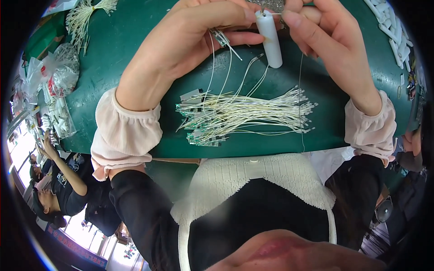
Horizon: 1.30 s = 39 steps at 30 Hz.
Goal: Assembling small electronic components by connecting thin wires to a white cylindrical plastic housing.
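Observation:
At the far middle of the green table, my left hand (194,34) steadies a white plastic tube (272,45) between thumb and fingers, the tube nearly upright. A small circuit board (220,38) with white wires is tucked against the same hand. My right hand (327,38) is closed in a pinch on a thin white wire (275,14) that crosses the tube's far end. Its fingertips are beside the tube. Below both hands lies a bundle of white wires (257,113), with small green circuit boards (196,119) at its left end.
Another wire bundle (88,20) lies at the far left, above see-through plastic bags (65,72). White tubes (391,29) are piled at the right edge. A thin thread (300,90) runs across the table (113,58). Another person (68,180) is at the left.

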Motion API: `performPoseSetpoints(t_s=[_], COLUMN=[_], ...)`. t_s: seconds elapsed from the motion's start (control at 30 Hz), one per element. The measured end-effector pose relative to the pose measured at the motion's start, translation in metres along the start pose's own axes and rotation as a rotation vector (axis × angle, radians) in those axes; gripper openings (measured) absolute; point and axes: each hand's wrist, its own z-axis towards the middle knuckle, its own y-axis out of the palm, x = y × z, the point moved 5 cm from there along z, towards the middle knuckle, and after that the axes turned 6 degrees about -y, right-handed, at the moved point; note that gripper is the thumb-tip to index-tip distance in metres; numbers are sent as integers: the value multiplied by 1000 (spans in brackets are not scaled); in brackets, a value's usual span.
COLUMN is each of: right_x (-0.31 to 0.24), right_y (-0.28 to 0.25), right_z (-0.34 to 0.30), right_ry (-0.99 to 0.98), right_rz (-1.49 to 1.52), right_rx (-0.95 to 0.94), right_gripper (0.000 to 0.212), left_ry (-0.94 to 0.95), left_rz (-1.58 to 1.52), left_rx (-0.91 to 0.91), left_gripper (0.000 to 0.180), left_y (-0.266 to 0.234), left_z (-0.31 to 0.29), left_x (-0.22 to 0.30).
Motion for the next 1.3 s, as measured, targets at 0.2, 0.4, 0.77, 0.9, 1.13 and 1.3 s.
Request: performPoseSetpoints(t_s=[0.2,0.4,0.77,0.9,1.13,1.3], right_x=[7,15,16,20,40,37], right_y=[-2,-2,-5,-3,-1,8], right_z=[2,3,3,3,27,34], right_ry=[-98,-156,-142,-140,-924,-551], right_rz=[7,49,34,63,689,378], right_rx=[18,54,96,60,-285,-46], right_gripper=[10,9,9,12,21,22], left_ry=[27,31,65,380,210,73], left_rz=[24,3,99,180,136,89], left_rx=[48,18,-23,-601,-311,-11], left_gripper=[5,5,4,4,5,5], left_y=[0,-6,4,-1,15,-3], left_z=[0,11,6,24,15,16], left_x=[3,1,6,4,8,5])
